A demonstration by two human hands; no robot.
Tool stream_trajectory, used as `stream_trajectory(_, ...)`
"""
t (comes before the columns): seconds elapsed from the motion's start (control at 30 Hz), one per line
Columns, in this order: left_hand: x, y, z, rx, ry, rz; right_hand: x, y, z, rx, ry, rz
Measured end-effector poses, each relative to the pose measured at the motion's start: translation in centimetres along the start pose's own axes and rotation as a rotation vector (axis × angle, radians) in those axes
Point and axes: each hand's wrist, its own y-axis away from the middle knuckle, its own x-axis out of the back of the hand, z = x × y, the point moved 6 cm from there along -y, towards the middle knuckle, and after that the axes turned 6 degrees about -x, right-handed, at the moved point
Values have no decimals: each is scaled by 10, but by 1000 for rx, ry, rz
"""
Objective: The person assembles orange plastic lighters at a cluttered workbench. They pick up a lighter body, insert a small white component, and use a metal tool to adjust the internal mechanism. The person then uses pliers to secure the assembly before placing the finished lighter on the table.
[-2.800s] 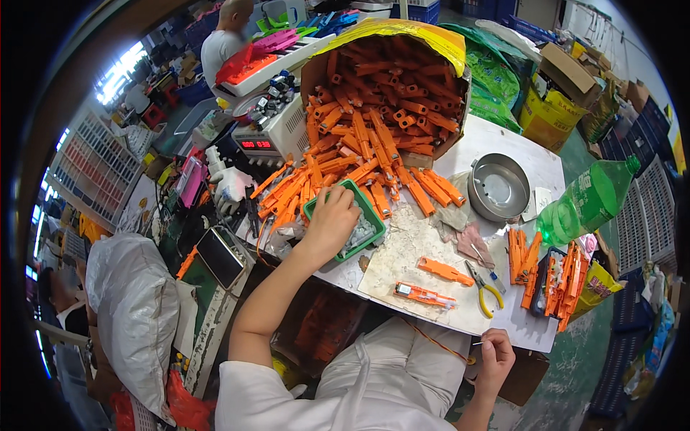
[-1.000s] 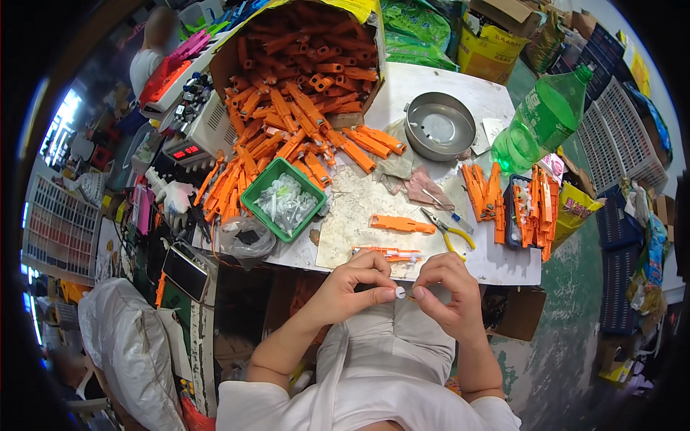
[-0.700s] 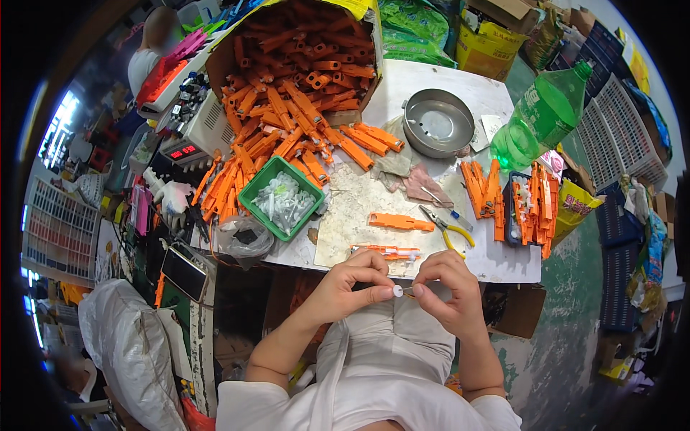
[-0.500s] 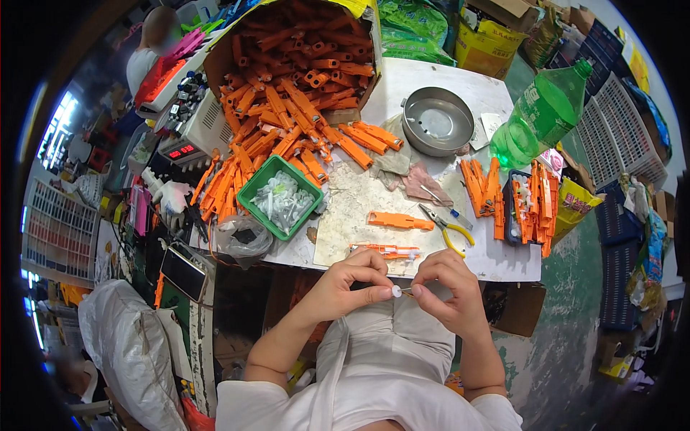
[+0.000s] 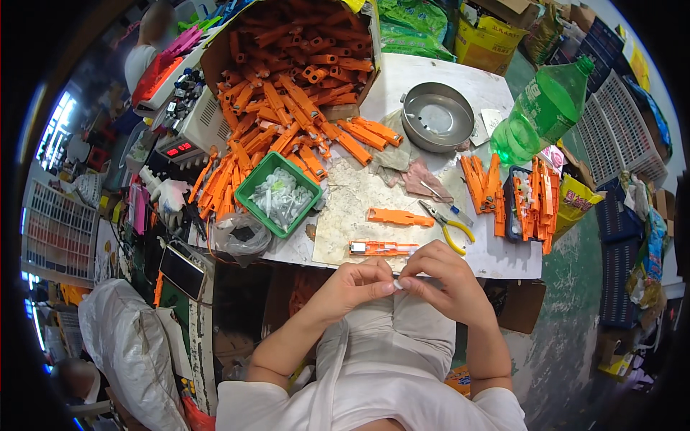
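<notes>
Just past the table's near edge, over my lap, both hands meet at a small white round part (image 5: 397, 284). My left hand (image 5: 353, 289) pinches it between thumb and fingertips. My right hand (image 5: 440, 279) is closed on the same part from the other side; whatever else its fingertips hold is hidden. Beyond my hands, an orange plastic casing (image 5: 381, 248) with fittings inside lies on the table (image 5: 345, 201). A second orange casing (image 5: 399, 217) lies farther away. To its right rest pliers (image 5: 456, 231) with yellow handles.
A green basket (image 5: 248, 195) of translucent white parts stands left. Behind it, orange casings (image 5: 295, 108) spill from a large box. A metal bowl (image 5: 438, 118), a green bottle (image 5: 550, 100) and a dark bin (image 5: 514, 208) with orange casings stand right. A person (image 5: 147, 50) is at far left.
My right hand has moved left and closed in against my left fingertips. The thin pin seen earlier between my hands and the white part no longer shows.
</notes>
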Motion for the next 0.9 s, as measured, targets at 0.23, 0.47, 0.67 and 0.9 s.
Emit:
stream_trajectory(0.23,-4,9,-27,12,310,199,-6,1,11,-70,-46,148)
stream_trajectory(0.47,4,13,-31,-136,165,327,-19,8,6,86,151,340)
stream_trajectory(0.67,23,21,-11,-362,-581,453,-30,-10,34,46,183,313)
stream_trajectory(0.9,26,29,-11,-485,-1564,470,-51,-43,58,58,319,146)
